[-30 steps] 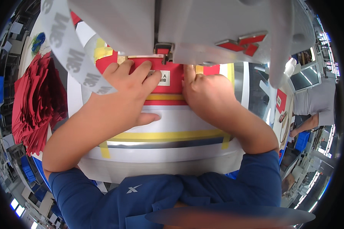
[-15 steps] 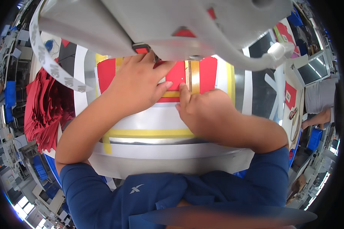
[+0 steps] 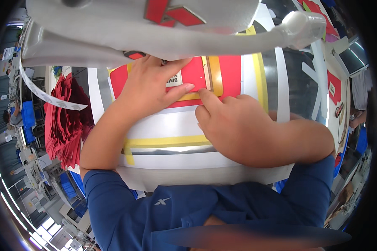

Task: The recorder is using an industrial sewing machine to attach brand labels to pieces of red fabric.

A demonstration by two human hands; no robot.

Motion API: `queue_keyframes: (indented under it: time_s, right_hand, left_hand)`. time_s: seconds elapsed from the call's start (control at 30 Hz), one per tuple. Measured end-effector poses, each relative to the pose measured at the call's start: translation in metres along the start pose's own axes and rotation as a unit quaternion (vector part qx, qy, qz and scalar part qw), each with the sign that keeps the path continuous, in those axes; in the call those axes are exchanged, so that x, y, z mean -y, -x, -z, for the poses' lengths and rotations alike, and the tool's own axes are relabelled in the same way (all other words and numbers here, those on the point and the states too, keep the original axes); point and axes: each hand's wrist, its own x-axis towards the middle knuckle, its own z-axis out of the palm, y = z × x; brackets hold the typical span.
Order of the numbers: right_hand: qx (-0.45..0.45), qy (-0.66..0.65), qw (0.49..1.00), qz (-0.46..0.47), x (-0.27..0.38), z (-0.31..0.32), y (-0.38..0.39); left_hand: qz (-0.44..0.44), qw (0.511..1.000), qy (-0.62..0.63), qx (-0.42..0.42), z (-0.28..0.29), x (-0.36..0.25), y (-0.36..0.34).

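Observation:
A grey sewing machine head (image 3: pixel 92 25) with red emblems overhangs red fabric (image 3: pixel 227 75) on a white work plate (image 3: pixel 163 125) with yellow tape. A yellow frame (image 3: pixel 215 79) and a pale printed label (image 3: pixel 173 77) lie on the fabric. My left hand (image 3: pixel 148 88) lies spread over the fabric's left part, thumb beside the label, fingertips partly hidden under the machine head. My right hand (image 3: pixel 232 125) has its index finger at the frame's lower edge near my left thumb, the other fingers curled, their inside hidden.
A stack of red fabric (image 3: pixel 67 129) lies at left. At right are white strips (image 3: pixel 312 88), a red piece (image 3: pixel 334 88), scissors (image 3: pixel 339 109), a dark screen (image 3: pixel 354 58), a co-worker's arm (image 3: pixel 358 118) and a blue bin (image 3: pixel 361 140). A white tape strip (image 3: pixel 54 98) hangs at left.
My left hand has moved up, its thumb now on the red fabric. My right index finger has slid down to the frame's lower edge. The view has shifted, with the machine head appearing turned.

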Motion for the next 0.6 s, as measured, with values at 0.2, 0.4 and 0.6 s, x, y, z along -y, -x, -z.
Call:
queue_keyframes:
  time_s: [0.2,0.4,0.6]
  right_hand:
    - [0.042,0.019,0.999,0.021,-0.005,0.004,-0.004]
    - [0.075,0.044,0.992,0.091,-0.015,0.015,-0.010]
    - [0.053,0.009,0.997,0.056,-0.013,0.008,-0.009]
  left_hand:
    - [-0.007,1.000,-0.004,-0.002,0.001,0.000,-0.001]
    - [0.021,0.999,0.008,0.024,0.000,0.000,0.003]
    - [0.066,0.995,0.003,0.080,0.003,-0.003,0.003]
